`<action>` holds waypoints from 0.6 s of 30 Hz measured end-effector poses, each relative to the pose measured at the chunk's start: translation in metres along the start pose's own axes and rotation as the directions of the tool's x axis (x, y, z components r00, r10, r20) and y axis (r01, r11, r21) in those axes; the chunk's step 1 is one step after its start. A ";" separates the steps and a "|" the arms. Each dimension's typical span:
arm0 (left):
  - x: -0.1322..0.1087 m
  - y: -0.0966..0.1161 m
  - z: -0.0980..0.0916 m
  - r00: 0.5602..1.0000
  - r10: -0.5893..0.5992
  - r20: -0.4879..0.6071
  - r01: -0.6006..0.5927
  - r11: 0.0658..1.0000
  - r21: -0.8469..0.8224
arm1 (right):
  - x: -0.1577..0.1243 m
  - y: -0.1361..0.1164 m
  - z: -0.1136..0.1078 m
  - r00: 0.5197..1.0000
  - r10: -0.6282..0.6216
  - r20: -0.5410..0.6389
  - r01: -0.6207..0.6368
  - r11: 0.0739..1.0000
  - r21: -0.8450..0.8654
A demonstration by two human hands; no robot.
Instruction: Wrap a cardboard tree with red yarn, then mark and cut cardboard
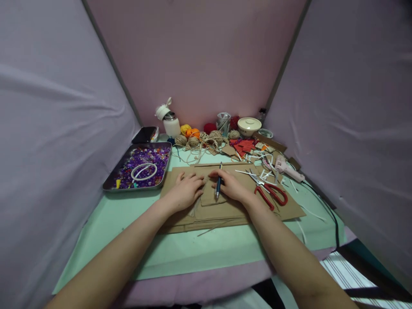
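My left hand (pixel 189 189) lies flat on the stacked brown cardboard sheets (pixel 183 221), fingers stretched toward the middle. A smaller cardboard piece (pixel 210 198) sits on top of the stack, between my two hands. My right hand (pixel 230 185) rests over that piece and has a dark blue pen (pixel 219 182) in its fingers, with one end pointing toward me. Just right of this hand are red-handled scissors (pixel 269 191), blades partly apart, lying on the cardboard.
At left stands a dark tray (pixel 162 184) of purple beads with a white ring (pixel 143 172). Twine balls (pixel 193 141), a white jar (pixel 172 125) and a lidded bowl (pixel 249 125) line the back. A pink glue gun (pixel 288 168) with its cord lies right, near white strips.
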State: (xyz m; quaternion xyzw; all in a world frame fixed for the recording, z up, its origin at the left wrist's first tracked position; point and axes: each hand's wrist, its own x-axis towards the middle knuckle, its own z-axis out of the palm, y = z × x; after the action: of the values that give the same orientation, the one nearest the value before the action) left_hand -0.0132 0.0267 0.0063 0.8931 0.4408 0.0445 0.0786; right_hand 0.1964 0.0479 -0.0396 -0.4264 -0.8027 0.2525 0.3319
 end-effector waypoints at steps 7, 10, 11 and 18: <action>0.004 -0.014 0.002 0.998 0.060 -0.026 -0.062 0.994 -0.091 | 0.002 0.002 0.001 1.000 0.007 -0.012 -0.007 1.000 0.006; 0.004 -0.021 0.006 0.997 0.071 -0.016 -0.073 0.987 -0.143 | 0.003 0.000 -0.001 1.000 0.010 -0.004 -0.010 1.000 0.000; 0.003 -0.023 0.007 0.997 0.074 -0.006 -0.073 0.985 -0.158 | 0.002 -0.001 -0.002 1.000 0.017 0.000 -0.017 1.000 0.000; 0.002 -0.028 0.009 0.997 0.073 0.006 -0.070 0.972 -0.224 | 0.002 -0.005 -0.003 0.997 0.080 0.019 -0.080 0.997 0.016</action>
State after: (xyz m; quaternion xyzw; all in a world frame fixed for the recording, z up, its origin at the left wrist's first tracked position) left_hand -0.0323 0.0446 -0.0073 0.8940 0.4001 0.0906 0.1801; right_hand 0.1953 0.0468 -0.0333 -0.4531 -0.7858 0.2762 0.3176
